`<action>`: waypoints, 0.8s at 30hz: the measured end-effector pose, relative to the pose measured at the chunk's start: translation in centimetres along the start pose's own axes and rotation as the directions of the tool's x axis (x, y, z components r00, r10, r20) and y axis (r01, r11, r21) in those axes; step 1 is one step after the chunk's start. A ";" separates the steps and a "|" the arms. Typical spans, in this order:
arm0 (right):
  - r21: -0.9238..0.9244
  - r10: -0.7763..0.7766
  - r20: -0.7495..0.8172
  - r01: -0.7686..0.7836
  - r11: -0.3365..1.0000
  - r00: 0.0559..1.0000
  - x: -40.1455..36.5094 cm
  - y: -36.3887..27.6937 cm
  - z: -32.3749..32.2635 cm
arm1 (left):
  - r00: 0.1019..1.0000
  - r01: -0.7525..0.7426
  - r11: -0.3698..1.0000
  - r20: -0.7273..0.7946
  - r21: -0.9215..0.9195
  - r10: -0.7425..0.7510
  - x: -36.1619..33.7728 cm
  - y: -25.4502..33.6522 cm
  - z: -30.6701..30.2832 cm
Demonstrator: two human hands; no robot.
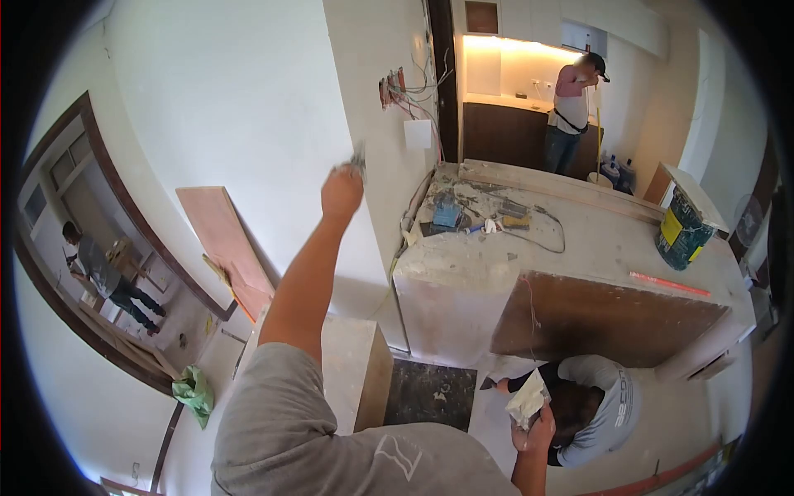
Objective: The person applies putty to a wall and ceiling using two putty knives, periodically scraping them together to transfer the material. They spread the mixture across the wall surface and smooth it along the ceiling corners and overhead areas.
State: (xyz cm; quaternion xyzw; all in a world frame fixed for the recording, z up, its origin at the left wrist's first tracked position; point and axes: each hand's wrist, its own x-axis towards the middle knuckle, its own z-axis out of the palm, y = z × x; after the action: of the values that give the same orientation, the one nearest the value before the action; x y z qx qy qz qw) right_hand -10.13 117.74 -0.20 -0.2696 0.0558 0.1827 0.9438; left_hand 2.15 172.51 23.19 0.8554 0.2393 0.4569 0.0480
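Observation:
My left hand (341, 194) is raised against the white wall near its corner. Its fingers are closed round a putty knife (359, 157), whose blade is blurred and appears to meet the wall. Low on the right, my right hand (535, 430) is wrapped round a flat scraper (528, 402) heaped with off-white putty. Most of the scraper's face is covered by that putty. Just beyond it crouches a co-worker (608, 405) in a grey shirt, one hand near the floor by a dark blade.
A dusty counter (463, 264) carries tools, cables and a dark green bucket (685, 231). Loose wires (405, 91) stick out of the wall. A wooden board (223, 240) leans left, above a green bag (193, 395). Other people stand in the kitchen and beyond the doorway.

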 end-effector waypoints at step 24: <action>-0.193 0.197 -0.232 -0.244 0.950 0.953 1.6 4.0 1.5 | 0.756 0.615 0.571 0.612 -0.544 -0.231 -36.2 12.3 -12.0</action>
State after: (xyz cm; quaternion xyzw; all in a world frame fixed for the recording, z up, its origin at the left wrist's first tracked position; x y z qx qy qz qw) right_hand -10.17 122.18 -1.25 -0.3820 0.1645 0.2630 0.8706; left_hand -19.95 143.69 6.39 0.7623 0.2258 0.2610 0.5475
